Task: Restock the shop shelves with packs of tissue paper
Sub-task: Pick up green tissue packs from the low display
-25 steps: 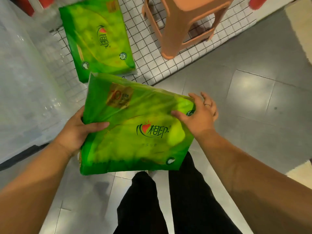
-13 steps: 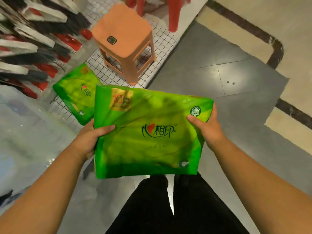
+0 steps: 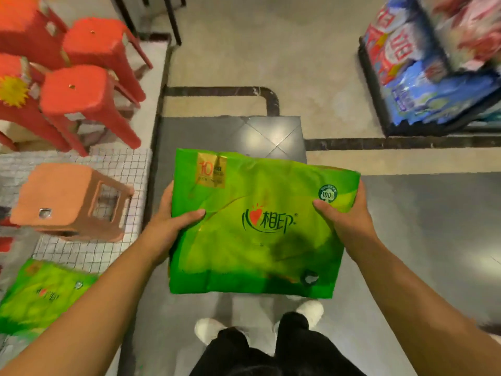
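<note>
With the left hand (image 3: 168, 226) and right hand (image 3: 344, 215) each gripping a side edge of the green tissue pack (image 3: 257, 229), held flat at centre, carry it level toward the shelf (image 3: 423, 85) at 2 o'clock, probably its destination, thumbs clamped on the slippery wrap.

Loose black trousers (image 3: 271, 354); white shoes (image 3: 207, 330), rounded toes, below hems; forearms (image 3: 406, 291) bare
</note>
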`<action>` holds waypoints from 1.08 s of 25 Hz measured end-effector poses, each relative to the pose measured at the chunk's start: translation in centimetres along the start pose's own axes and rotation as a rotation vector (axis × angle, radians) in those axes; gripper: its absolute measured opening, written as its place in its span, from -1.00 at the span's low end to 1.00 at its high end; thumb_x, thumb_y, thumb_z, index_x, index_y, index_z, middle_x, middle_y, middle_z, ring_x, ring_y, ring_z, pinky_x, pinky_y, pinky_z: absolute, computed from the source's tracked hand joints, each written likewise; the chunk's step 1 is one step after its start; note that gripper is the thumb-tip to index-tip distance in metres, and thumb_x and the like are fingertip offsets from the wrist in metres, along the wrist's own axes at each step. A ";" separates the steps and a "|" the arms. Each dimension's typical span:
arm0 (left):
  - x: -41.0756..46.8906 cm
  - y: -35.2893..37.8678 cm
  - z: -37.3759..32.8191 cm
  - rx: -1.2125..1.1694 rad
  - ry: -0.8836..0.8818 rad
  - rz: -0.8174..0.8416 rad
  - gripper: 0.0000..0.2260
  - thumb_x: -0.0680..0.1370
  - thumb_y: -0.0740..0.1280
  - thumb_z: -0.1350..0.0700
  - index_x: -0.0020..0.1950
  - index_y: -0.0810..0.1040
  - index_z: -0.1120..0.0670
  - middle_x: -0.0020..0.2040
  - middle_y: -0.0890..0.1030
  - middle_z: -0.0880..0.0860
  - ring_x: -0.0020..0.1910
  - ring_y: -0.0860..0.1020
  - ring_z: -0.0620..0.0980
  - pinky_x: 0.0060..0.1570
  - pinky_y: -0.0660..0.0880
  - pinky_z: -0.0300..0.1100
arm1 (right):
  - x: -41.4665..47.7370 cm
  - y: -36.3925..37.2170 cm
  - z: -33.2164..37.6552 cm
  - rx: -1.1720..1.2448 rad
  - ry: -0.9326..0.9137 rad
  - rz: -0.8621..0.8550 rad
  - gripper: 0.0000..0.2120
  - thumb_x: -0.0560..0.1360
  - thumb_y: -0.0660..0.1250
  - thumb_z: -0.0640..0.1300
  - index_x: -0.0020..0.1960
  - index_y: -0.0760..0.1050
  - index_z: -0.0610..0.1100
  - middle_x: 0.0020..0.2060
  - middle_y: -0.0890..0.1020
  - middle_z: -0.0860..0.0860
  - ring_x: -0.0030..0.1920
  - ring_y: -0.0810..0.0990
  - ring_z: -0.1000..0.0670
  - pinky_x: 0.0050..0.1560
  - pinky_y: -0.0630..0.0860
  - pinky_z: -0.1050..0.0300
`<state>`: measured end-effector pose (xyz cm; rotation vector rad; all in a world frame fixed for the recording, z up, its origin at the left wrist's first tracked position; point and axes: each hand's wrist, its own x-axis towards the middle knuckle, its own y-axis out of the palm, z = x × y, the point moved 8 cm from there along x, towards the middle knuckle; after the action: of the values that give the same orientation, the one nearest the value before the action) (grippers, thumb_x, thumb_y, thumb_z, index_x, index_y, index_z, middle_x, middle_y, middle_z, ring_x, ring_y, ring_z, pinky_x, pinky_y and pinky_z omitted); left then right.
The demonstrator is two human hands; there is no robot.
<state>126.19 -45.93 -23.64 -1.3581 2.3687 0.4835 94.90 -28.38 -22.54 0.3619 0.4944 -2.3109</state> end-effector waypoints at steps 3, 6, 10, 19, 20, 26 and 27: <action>3.3 11.1 -4.1 0.098 0.049 0.083 -0.05 0.05 0.62 -0.13 0.37 0.31 -0.12 0.14 0.62 -0.05 0.06 0.63 -0.03 -0.06 0.58 -0.11 | 2.0 -10.9 1.3 0.051 -0.041 -0.131 0.04 0.16 0.59 0.14 0.49 0.10 0.13 0.20 0.54 0.08 0.16 0.56 0.00 0.22 0.51 -0.14; 5.7 22.0 -7.0 0.139 0.086 0.164 -0.15 0.11 0.59 -0.10 0.31 0.29 -0.10 0.10 0.59 -0.05 -0.02 0.64 -0.07 -0.08 0.56 -0.11 | 3.8 -20.4 1.9 0.086 -0.078 -0.236 -0.10 0.26 0.59 0.00 0.45 0.16 0.10 0.14 0.54 0.11 0.10 0.56 0.06 0.21 0.51 -0.07; 9.9 36.0 -9.4 0.173 0.105 0.221 -0.40 0.31 0.54 -0.01 0.24 0.32 -0.03 0.10 0.57 0.01 -0.09 0.65 -0.08 -0.08 0.56 -0.08 | 6.7 -32.5 2.6 0.159 -0.111 -0.352 -0.17 0.26 0.58 -0.01 0.36 0.17 0.18 0.04 0.53 0.20 0.04 0.57 0.12 0.11 0.54 0.02; 22.3 63.8 -14.3 0.311 0.292 0.443 -0.41 0.44 0.39 0.07 0.40 0.24 -0.07 0.10 0.56 -0.11 -0.04 0.57 -0.29 -0.06 0.51 -0.30 | 14.8 -51.9 3.7 0.184 -0.110 -0.724 -0.23 0.29 0.57 -0.13 0.35 0.20 -0.01 -0.04 0.49 0.23 -0.09 0.52 0.27 -0.09 0.51 0.35; 23.6 67.2 -14.9 0.336 0.309 0.494 -0.42 0.44 0.39 0.09 0.39 0.23 -0.09 0.12 0.55 -0.10 -0.05 0.57 -0.32 -0.07 0.51 -0.35 | 15.7 -54.1 3.9 0.183 -0.103 -0.776 -0.23 0.29 0.57 -0.12 0.35 0.20 0.01 -0.03 0.50 0.23 -0.07 0.53 0.25 0.00 0.52 0.26; 28.2 84.7 -18.6 0.474 0.346 0.805 -0.37 0.36 0.55 0.02 0.30 0.29 -0.24 0.11 0.60 -0.17 0.02 0.58 -0.29 -0.05 0.52 -0.37 | 19.1 -65.0 4.9 0.222 -0.060 -0.889 -0.06 0.20 0.57 0.01 0.42 0.12 0.23 0.07 0.54 0.23 0.04 0.56 0.23 0.08 0.47 0.24; 28.7 87.8 -19.1 0.502 0.341 0.844 -0.38 0.31 0.55 0.00 0.26 0.32 -0.25 0.10 0.61 -0.16 0.02 0.59 -0.26 -0.05 0.53 -0.35 | 19.5 -67.1 4.7 0.223 -0.043 -0.918 -0.12 0.16 0.56 0.04 0.35 0.18 0.23 0.04 0.55 0.23 0.01 0.55 0.27 0.03 0.48 0.27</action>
<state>33.49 -34.32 -10.72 -0.1902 2.9934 -0.1726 32.97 1.77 -9.74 0.2029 0.4299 -3.2717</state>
